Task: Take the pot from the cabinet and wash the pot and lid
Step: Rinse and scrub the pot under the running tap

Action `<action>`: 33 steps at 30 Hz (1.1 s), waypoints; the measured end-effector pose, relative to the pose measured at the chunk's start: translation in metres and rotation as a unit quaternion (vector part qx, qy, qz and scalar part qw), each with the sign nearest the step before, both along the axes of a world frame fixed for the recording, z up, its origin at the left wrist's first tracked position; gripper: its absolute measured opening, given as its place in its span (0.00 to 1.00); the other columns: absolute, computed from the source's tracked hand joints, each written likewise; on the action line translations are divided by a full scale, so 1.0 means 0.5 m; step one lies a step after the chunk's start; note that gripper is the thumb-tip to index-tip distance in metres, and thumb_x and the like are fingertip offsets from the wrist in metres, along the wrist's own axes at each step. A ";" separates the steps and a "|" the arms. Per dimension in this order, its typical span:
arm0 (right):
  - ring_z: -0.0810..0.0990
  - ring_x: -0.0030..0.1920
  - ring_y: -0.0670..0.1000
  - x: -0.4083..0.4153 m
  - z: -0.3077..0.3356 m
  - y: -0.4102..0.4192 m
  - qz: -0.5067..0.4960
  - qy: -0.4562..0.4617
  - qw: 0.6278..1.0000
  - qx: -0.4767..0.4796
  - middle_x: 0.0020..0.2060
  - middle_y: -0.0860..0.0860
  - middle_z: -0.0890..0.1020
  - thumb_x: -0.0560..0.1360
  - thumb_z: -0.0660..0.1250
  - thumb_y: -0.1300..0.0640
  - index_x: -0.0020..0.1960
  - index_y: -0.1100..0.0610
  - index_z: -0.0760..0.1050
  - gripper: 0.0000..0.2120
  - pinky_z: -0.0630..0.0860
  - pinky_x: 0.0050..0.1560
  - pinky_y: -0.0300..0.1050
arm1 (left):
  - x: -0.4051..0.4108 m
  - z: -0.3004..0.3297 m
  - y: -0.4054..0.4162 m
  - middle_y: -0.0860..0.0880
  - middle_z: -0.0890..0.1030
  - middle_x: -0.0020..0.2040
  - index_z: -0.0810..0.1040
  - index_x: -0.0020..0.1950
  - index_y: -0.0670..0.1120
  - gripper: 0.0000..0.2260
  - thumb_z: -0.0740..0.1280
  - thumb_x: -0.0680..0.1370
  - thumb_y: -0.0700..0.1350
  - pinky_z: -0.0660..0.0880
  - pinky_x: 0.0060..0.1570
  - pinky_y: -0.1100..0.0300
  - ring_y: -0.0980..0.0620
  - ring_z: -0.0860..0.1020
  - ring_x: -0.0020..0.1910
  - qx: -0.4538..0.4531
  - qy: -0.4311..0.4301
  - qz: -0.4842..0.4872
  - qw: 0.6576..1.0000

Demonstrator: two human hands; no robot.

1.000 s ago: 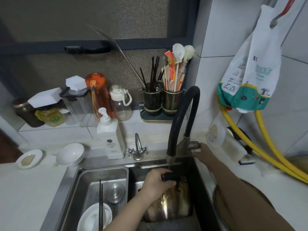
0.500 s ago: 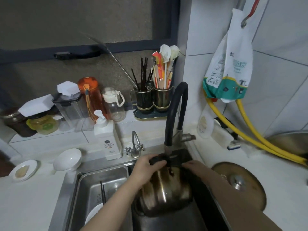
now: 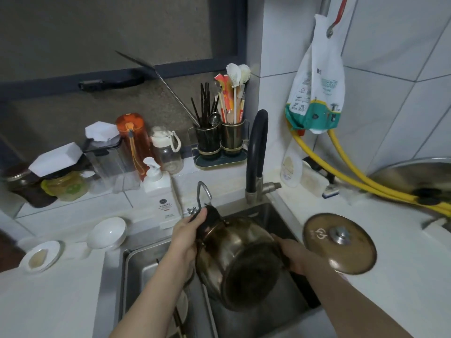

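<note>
At my kitchen sink, I hold the pot tipped on its side above the right-hand basin, its dark bottom turned toward me. My left hand is wrapped round the black handle on the pot's upper left, fingers curled tight on it. My right hand is against the pot's right side, near the other handle; whether its fingers close round that handle or only press the wall, I cannot tell, as the pot covers them. The lid lies knob-up on the white counter just right of the sink, apart from the pot and not yet washed, by the look of it.

To do this step well, I judge I should keep both hands firm, since wet steel slips, and turn the pot slowly over the basin so that any water runs into the sink and not onto the counter. The black tap stands behind the pot; the soap bottle is near on the left.

The pot's inside faces away and cannot be seen. No water stream is clear to me. The left basin is half hidden by my forearm, with only a plate's edge and chopsticks showing. Motion blurs the pot's surface.
</note>
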State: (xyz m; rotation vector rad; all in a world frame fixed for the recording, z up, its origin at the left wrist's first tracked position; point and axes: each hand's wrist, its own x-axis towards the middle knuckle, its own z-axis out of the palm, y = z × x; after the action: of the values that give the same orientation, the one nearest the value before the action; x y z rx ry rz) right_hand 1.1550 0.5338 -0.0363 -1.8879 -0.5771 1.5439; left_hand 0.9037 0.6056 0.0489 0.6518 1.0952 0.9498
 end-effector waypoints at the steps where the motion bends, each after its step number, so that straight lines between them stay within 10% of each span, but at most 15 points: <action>1: 0.78 0.52 0.58 -0.004 -0.003 -0.008 0.002 0.002 1.000 0.002 0.47 0.56 0.82 0.73 0.60 0.34 0.49 0.57 0.80 0.27 0.75 0.50 0.52 | -0.009 0.000 0.002 0.44 0.84 0.33 0.80 0.46 0.39 0.09 0.72 0.73 0.44 0.79 0.32 0.60 0.49 0.81 0.30 -0.012 -0.007 0.007 1.000; 11: 0.74 0.38 0.52 -0.049 0.020 -0.055 -0.007 0.018 1.000 -0.007 0.41 0.54 0.78 0.75 0.57 0.35 0.46 0.56 0.77 0.24 0.70 0.37 0.46 | -0.094 -0.024 0.023 0.42 0.83 0.45 0.74 0.66 0.39 0.36 0.77 0.61 0.49 0.78 0.26 0.60 0.50 0.79 0.25 -0.055 -0.075 0.035 0.995; 19: 0.74 0.46 0.57 -0.072 0.023 -0.051 -0.065 0.068 0.995 0.029 0.46 0.60 0.75 0.70 0.62 0.33 0.52 0.57 0.79 0.28 0.71 0.47 0.50 | -0.082 0.025 -0.022 0.38 0.84 0.46 0.79 0.55 0.36 0.22 0.75 0.66 0.47 0.77 0.54 0.51 0.43 0.82 0.45 0.040 -0.048 -0.061 0.996; 22: 0.74 0.40 0.55 -0.085 0.052 -0.056 -0.055 0.065 0.996 0.023 0.41 0.57 0.76 0.68 0.64 0.32 0.56 0.60 0.78 0.33 0.70 0.42 0.46 | -0.065 0.034 -0.044 0.38 0.84 0.47 0.81 0.52 0.38 0.15 0.73 0.69 0.44 0.80 0.49 0.57 0.43 0.81 0.47 0.112 0.008 -0.117 0.987; 28: 0.82 0.50 0.62 -0.100 0.125 -0.057 0.026 -0.019 0.999 -0.011 0.52 0.61 0.82 0.75 0.64 0.44 0.57 0.61 0.76 0.21 0.80 0.52 0.57 | -0.029 0.044 -0.081 0.50 0.83 0.47 0.82 0.48 0.53 0.08 0.74 0.71 0.47 0.78 0.47 0.58 0.51 0.81 0.48 0.260 0.225 -0.260 0.902; 33: 0.80 0.32 0.57 -0.116 0.129 -0.070 0.000 -0.049 0.996 -0.080 0.28 0.57 0.81 0.77 0.59 0.59 0.41 0.63 0.75 0.10 0.79 0.39 0.54 | -0.005 0.060 -0.111 0.55 0.82 0.45 0.81 0.48 0.57 0.10 0.75 0.69 0.47 0.74 0.45 0.70 0.64 0.79 0.45 0.361 0.276 -0.337 0.825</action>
State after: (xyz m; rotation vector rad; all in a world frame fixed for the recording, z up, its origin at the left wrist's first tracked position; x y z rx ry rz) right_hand 1.0968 0.4987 0.0282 -2.0936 -0.5086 1.5436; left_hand 0.9012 0.5499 0.0787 1.8973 0.8436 0.5185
